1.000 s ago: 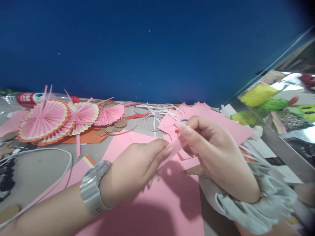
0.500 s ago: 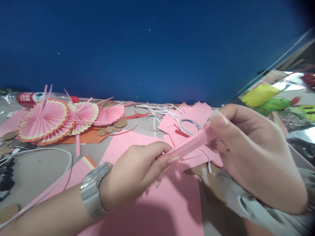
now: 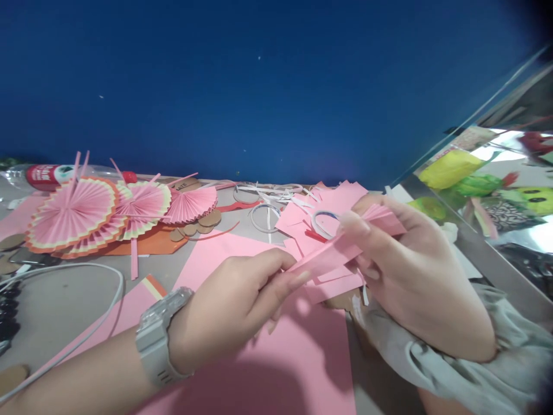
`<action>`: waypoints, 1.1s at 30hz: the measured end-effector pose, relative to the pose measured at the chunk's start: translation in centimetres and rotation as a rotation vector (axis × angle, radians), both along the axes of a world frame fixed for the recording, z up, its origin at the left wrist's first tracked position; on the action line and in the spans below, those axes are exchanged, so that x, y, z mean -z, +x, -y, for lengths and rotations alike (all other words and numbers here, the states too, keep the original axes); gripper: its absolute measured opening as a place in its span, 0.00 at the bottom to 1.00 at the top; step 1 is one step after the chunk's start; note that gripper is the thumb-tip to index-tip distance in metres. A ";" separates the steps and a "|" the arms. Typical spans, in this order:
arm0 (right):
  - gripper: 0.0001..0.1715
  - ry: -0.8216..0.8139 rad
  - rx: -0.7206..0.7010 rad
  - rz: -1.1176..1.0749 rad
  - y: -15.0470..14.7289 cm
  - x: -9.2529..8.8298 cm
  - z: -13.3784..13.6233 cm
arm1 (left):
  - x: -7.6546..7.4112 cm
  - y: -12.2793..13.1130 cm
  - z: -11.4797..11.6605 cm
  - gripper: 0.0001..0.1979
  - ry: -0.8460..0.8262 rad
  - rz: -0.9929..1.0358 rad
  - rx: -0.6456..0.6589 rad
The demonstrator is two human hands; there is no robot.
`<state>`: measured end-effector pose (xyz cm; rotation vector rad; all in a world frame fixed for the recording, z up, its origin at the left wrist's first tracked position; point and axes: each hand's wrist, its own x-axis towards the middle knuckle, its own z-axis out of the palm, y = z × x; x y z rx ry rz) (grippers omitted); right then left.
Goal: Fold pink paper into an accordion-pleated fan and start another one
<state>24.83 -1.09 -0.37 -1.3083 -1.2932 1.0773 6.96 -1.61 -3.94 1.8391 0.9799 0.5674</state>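
A narrow strip of pleated pink paper [image 3: 326, 253] is held in the air between both hands. My left hand [image 3: 233, 300], with a grey watch on its wrist, pinches the near left end between thumb and fingers. My right hand [image 3: 415, 271] grips the strip toward its other end, thumb on top, and several folded layers fan out beyond the thumb. Below lies a large pink paper sheet [image 3: 259, 380], partly hidden by my hands. Behind the strip are loose pink papers [image 3: 298, 216] and a tape roll [image 3: 325, 223].
Pleated pink paper fans [image 3: 78, 213] lie at the left, before a plastic bottle [image 3: 47, 176]. A white cable [image 3: 99, 266] loops across the left side. Cardboard discs [image 3: 209, 219] and another tape roll [image 3: 265, 219] are near the blue wall [image 3: 242, 86]. Bright yellow and green packages [image 3: 453, 168] are at the right.
My right hand has slid left along the strip, nearer my left hand, and the folded layers now show spread beyond its thumb. My left hand keeps its pinch, nearly still.
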 end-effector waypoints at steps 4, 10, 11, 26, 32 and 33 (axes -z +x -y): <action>0.13 0.086 0.023 -0.134 0.3 0.5 -0.2 | 0.1 -0.1 -0.1 0.17 0.004 0.023 -0.005; 0.13 0.121 -0.052 0.017 -0.5 1.3 0.1 | 0.1 0.1 -0.2 0.17 0.012 0.023 -0.014; 0.13 0.127 -0.071 0.041 -0.8 1.4 0.2 | 0.1 0.1 -0.2 0.16 0.013 0.034 -0.024; 0.12 0.134 -0.108 0.054 -1.6 1.4 0.7 | 0.3 -0.1 -0.2 0.18 -0.012 0.114 0.020; 0.13 0.143 -0.045 0.102 -1.5 1.8 0.6 | 0.5 -0.1 -0.1 0.19 -0.087 0.153 0.029; 0.12 0.148 -0.028 0.114 -1.4 1.8 0.6 | 0.6 -0.1 -0.1 0.19 -0.074 0.157 0.013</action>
